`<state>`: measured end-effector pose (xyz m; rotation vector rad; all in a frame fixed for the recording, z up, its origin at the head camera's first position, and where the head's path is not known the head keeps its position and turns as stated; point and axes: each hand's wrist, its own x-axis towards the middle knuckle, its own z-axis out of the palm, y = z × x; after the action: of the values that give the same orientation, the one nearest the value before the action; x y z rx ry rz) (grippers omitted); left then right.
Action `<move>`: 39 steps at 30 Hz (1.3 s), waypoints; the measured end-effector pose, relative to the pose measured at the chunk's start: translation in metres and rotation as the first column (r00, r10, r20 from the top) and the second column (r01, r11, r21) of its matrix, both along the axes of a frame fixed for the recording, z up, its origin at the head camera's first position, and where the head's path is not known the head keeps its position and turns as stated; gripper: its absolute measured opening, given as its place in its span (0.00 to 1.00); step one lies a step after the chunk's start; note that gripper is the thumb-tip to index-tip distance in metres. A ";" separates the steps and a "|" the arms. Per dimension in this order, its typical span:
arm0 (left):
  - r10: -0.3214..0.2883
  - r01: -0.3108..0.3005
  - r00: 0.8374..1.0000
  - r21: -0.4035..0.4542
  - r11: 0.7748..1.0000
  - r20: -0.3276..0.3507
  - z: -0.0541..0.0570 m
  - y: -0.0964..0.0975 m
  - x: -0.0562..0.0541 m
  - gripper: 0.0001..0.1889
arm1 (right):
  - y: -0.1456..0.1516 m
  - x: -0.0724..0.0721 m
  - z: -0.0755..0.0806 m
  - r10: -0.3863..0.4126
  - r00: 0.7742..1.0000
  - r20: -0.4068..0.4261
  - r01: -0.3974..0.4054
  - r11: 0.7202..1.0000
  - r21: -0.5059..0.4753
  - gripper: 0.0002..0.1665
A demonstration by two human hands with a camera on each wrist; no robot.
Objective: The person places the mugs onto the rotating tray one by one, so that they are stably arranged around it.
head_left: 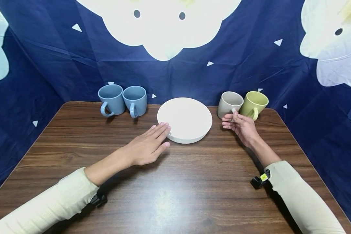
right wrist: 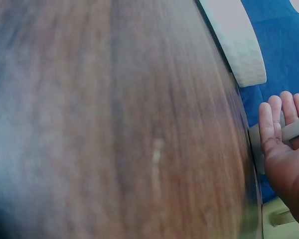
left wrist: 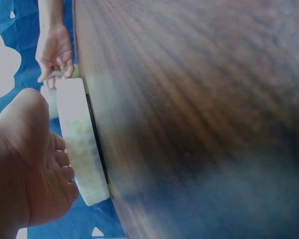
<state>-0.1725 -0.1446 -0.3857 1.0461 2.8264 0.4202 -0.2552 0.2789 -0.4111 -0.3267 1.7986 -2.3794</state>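
A thick white round board (head_left: 185, 118), much like a turntable, lies at the back middle of the table. Along its near left rim rest the straight fingers of my left hand (head_left: 147, 146); the left wrist view shows that hand (left wrist: 32, 164) beside the board's side wall (left wrist: 79, 134). My right hand (head_left: 243, 128) pinches the handle of a grey mug (head_left: 229, 101), which stands upright to the right of the board. In the right wrist view the grey handle (right wrist: 295, 129) passes between the fingers of that hand (right wrist: 289, 159).
Close behind my right hand stands a yellow-green mug (head_left: 255, 102), right beside the grey one. Two blue mugs, a left one (head_left: 112, 99) and a right one (head_left: 135, 99), stand at the back left. A dark blue cloth (head_left: 76, 71) hangs behind the wooden table (head_left: 199, 185).
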 end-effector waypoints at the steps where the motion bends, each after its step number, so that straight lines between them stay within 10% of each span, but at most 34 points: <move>1: 0.000 0.000 1.000 -0.001 1.000 0.002 0.000 0.000 0.000 0.38 | 0.000 0.000 0.000 -0.002 1.000 -0.002 0.002 1.000 -0.004 0.25; 39: 0.008 -0.008 1.000 -0.003 1.000 -0.003 0.001 0.003 0.003 0.37 | -0.024 0.004 0.018 -0.003 0.997 -0.077 0.003 1.000 -0.006 0.25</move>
<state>-0.1691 -0.1417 -0.3843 1.0360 2.8335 0.4156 -0.2517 0.2552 -0.3927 -0.4227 1.8259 -2.4059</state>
